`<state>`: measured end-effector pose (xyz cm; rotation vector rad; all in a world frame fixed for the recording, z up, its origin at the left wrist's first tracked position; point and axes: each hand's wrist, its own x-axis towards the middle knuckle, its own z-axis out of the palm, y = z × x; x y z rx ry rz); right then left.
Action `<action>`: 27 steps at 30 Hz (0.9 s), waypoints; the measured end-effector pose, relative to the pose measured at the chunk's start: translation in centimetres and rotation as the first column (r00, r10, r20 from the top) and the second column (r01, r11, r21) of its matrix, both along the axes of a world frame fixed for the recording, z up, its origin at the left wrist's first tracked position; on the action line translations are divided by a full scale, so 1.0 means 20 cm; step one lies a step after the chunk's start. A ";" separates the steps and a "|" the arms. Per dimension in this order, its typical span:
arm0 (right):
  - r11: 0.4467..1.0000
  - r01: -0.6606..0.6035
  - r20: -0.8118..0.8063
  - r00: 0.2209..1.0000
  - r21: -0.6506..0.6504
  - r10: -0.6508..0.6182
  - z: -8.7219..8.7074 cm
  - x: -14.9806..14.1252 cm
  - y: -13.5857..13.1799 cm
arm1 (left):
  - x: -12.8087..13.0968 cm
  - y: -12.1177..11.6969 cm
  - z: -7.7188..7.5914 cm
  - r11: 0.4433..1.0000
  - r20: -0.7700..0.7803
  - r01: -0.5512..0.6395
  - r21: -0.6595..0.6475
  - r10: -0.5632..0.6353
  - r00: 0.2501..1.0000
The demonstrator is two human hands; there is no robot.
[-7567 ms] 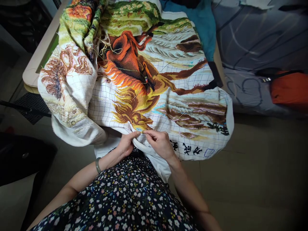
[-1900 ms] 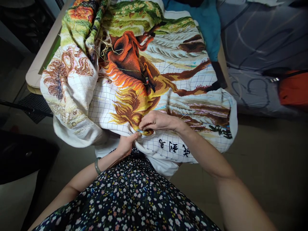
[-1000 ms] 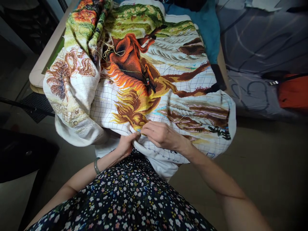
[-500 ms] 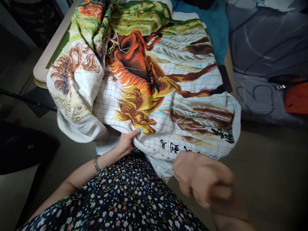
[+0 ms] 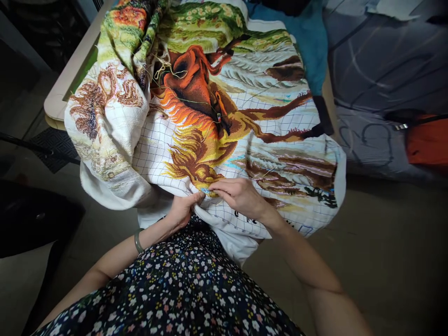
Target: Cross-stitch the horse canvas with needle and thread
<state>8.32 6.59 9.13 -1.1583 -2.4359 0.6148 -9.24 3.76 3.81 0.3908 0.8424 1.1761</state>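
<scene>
A large cross-stitch cloth (image 5: pixel 266 109) printed with a grid and worked with horses in orange, brown and yellow lies draped over the table edge and my lap. My left hand (image 5: pixel 181 210) grips its near edge, thumb on top and fingers underneath, out of sight. Just to the right, my right hand (image 5: pixel 241 196) is closed in a pinch against the stitched yellow horse head (image 5: pixel 198 175). Whatever is between those fingertips is too small to make out. Loose yellow-green threads (image 5: pixel 166 70) trail over the red saddle-like patch.
Rolled, bunched cloth (image 5: pixel 112 116) hangs over the left corner of the pale wooden table (image 5: pixel 58 100). Teal fabric (image 5: pixel 315 60) lies at the back right. Beyond it are a grey patterned cover (image 5: pixel 378 84) and an orange item (image 5: pixel 425 142).
My right hand has swung from the lower right, where it was blurred with a light thread beside it, up and left onto the cloth. My left hand keeps its grip.
</scene>
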 end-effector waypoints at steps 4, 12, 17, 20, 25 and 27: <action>0.999 -0.032 0.032 0.999 -0.019 0.033 0.01 0.01 0.01 | 0.01 0.00 0.00 1.000 0.003 0.001 -0.015 -0.001 1.000; 0.997 -0.062 0.169 0.983 -0.040 0.068 0.04 0.01 0.04 | 0.01 0.00 0.01 0.999 0.000 -0.015 -0.031 0.015 1.000; 0.997 -0.076 0.400 0.915 0.024 0.060 0.13 -0.04 0.01 | 0.00 0.00 0.01 0.999 0.005 -0.005 -0.043 0.005 1.000; 0.990 -0.111 0.491 0.870 0.085 0.055 0.17 -0.07 -0.01 | 0.00 0.00 0.01 0.999 0.005 0.014 -0.045 -0.014 1.000; 0.982 -0.181 0.443 0.886 0.058 0.137 0.14 -0.05 0.04 | 0.01 0.00 0.01 1.000 -0.021 0.009 0.013 -0.009 1.000; 0.975 -0.208 0.387 0.907 0.074 0.164 0.12 -0.03 0.08 | 0.01 0.00 0.02 1.000 -0.033 0.004 0.023 -0.004 0.999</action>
